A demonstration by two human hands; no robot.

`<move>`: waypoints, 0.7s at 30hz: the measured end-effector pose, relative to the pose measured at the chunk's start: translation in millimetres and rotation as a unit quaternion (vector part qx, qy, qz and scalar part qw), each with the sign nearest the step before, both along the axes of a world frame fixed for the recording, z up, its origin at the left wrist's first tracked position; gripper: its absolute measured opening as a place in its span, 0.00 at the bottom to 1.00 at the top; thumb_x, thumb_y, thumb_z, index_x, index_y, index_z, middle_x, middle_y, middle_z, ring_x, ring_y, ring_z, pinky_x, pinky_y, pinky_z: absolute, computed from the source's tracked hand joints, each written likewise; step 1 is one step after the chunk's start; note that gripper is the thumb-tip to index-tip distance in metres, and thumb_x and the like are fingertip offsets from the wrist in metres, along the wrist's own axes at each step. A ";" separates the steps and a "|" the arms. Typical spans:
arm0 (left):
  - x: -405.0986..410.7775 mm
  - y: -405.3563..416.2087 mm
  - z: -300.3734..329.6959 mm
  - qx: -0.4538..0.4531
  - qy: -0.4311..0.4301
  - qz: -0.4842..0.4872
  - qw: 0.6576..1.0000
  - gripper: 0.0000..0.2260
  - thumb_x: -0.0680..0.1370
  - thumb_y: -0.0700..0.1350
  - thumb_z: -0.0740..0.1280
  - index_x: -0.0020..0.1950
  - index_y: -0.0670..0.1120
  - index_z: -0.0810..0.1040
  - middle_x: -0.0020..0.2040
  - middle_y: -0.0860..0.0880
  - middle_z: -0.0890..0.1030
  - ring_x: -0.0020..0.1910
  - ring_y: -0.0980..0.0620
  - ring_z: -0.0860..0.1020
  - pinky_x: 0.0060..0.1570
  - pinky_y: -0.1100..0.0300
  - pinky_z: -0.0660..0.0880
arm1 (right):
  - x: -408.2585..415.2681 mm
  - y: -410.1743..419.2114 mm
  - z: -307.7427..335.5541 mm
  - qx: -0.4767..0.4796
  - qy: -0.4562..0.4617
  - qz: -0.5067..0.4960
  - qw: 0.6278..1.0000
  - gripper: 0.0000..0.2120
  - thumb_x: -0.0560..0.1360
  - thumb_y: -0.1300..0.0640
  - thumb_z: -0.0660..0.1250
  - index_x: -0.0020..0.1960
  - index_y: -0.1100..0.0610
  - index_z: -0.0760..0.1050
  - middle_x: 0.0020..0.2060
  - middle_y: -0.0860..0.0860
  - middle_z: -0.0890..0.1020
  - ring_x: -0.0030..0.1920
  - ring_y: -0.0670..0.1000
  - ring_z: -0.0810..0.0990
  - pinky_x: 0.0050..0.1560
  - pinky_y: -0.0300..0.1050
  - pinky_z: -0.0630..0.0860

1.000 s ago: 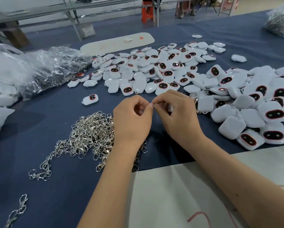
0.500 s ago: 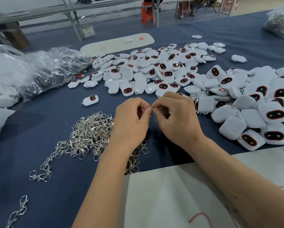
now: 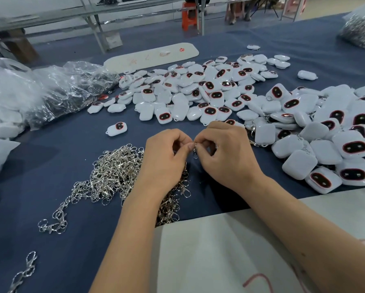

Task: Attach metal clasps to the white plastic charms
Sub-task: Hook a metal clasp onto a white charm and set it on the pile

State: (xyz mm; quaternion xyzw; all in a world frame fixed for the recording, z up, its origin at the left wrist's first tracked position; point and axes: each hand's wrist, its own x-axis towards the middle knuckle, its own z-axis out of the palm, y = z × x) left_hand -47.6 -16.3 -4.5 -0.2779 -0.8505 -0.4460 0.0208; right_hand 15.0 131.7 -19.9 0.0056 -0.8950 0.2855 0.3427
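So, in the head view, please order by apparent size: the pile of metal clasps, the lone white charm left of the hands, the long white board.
1. Pile of metal clasps, though nearness inflates it
2. Long white board
3. Lone white charm

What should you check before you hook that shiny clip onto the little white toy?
1. Clasp pinched between left hand and right hand: ok.
2. Charm ready in the hands: cannot tell, fingers hide it.
3. Clasp's ring opened: cannot tell, too small.
4. Spare clasps close by, under the left wrist: ok.
5. More charms waiting beyond the hands: ok.
6. Finished charms with clasps kept apart on the right: ok.
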 end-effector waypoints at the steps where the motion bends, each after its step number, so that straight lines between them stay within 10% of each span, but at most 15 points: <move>1: 0.4 -0.3 0.1 -0.001 0.000 0.000 1.000 0.07 0.78 0.42 0.73 0.41 0.52 0.82 0.36 0.56 0.81 0.37 0.59 0.77 0.36 0.71 0.70 | 0.0 -0.2 0.1 0.000 -0.003 0.000 1.000 0.05 0.71 0.65 0.73 0.39 0.58 0.84 0.34 0.48 0.78 0.33 0.46 0.74 0.36 0.41 0.72; 21: 2.8 -0.9 0.2 -0.014 0.013 -0.019 1.000 0.09 0.78 0.40 0.73 0.41 0.52 0.81 0.41 0.54 0.82 0.42 0.57 0.78 0.41 0.72 0.70 | 0.7 0.8 0.7 -0.005 -0.027 0.000 1.000 0.05 0.72 0.64 0.73 0.38 0.57 0.83 0.33 0.48 0.78 0.33 0.49 0.75 0.36 0.49 0.74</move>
